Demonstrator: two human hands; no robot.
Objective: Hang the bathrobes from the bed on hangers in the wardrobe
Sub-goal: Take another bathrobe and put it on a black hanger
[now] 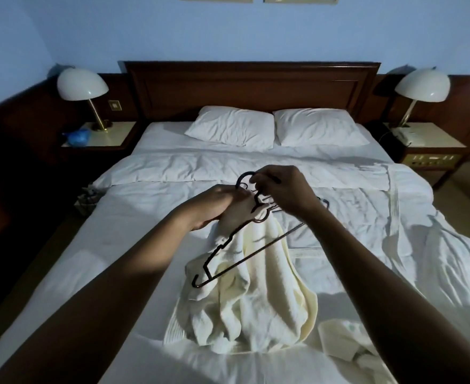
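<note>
1. Head view, nearest: loose bathrobe (347, 342) lies crumpled on the bed (117, 259); lifted bathrobe (256, 300) is beside it. Count: 2.
2. My left hand (214, 203) grips the lifted bathrobe's collar; my right hand (281, 189) pinches the hanger (222, 246) by its hook. Hanger count unclear.
3. Far: pillows (231, 128), 2; lamps (82, 84), 2.

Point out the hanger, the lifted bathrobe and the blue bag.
hanger (251, 256): head view, on its bottom bar.
bathrobe (258, 306): head view, on its hanging folds.
blue bag (77, 137): head view, on its middle.
</note>
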